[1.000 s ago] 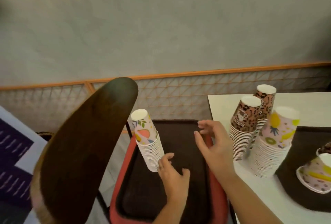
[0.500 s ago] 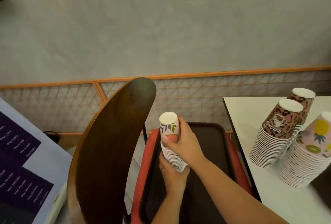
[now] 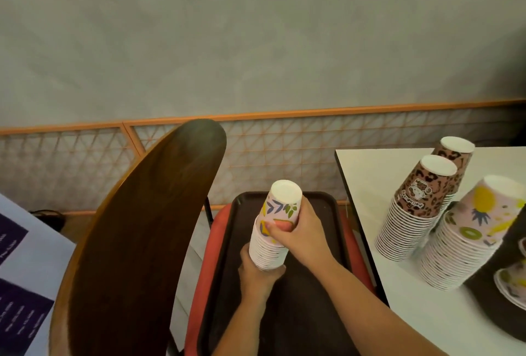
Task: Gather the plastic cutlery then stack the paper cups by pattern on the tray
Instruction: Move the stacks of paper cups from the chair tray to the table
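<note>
A curved dark wooden chair back (image 3: 136,242) fills the near left. Right of it, a dark tray (image 3: 321,242) lies on a red seat (image 3: 205,279). Over the tray, both forearms reach in from the near right. The right hand (image 3: 301,230) wraps the upper part of a fruit-patterned cup stack (image 3: 273,230), fingers curled round it. The left hand (image 3: 256,267) cups its lower end, fingers mostly hidden. On the white table (image 3: 367,173) at right stand two leopard-print stacks (image 3: 415,213) and another fruit-patterned stack (image 3: 466,242).
</note>
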`<state>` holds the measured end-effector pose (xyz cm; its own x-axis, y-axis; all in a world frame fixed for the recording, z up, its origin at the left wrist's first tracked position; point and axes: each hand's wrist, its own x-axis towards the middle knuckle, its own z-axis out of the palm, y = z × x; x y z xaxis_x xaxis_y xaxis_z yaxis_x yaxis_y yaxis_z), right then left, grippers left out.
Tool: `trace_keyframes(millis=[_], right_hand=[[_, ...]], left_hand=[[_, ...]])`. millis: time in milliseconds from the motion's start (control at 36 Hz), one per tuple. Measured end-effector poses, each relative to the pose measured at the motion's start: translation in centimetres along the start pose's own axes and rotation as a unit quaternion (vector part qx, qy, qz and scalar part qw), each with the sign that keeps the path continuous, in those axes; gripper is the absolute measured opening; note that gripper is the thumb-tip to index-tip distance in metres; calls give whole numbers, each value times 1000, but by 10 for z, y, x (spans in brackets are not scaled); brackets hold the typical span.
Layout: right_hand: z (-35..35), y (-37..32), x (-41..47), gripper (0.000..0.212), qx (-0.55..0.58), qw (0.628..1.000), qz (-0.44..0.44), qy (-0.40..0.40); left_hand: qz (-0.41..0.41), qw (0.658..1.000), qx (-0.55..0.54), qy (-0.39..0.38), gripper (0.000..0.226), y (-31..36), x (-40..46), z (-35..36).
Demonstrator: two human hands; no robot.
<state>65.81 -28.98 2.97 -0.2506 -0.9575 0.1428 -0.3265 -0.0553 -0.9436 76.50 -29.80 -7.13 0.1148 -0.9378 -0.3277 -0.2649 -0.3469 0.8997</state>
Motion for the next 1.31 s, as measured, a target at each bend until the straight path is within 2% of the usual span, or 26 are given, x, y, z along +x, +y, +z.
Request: trace_keyframes(millis=[194, 500, 667, 750, 833, 944, 1083, 1194, 1306], right_hand=[[-20, -2, -9, 59, 22, 1000, -10, 18], [-109, -22, -40, 58, -45, 985, -63, 156], [-161, -9, -65, 54, -72, 979, -69, 175], [-189, 3, -73, 58, -82, 980, -51, 177], [-207, 13, -77, 60, -87, 984, -42, 151], [-228, 27, -82, 59, -86, 988, -36, 120], [-243, 46, -85, 64, -66, 994, -27, 78], [-255, 54, -85, 75, -51, 996, -37, 60], [-264, 59, -84, 74, -48, 997, -37, 45]], left_hand=[[38, 999, -24, 8, 89, 7, -5, 10], [102, 980, -68, -157, 75, 40, -58, 79], [84, 973, -50, -210, 85, 46, -97, 121], [76, 970, -48, -225, 89, 48, -118, 144], [68, 972, -53, -219, 84, 45, -129, 162], [40, 978, -47, -201, 100, 40, -141, 189], [15, 988, -39, -150, 84, 27, -145, 213], [8, 994, -36, -108, 86, 23, -150, 224], [-4, 997, -31, -77, 86, 21, -157, 233]])
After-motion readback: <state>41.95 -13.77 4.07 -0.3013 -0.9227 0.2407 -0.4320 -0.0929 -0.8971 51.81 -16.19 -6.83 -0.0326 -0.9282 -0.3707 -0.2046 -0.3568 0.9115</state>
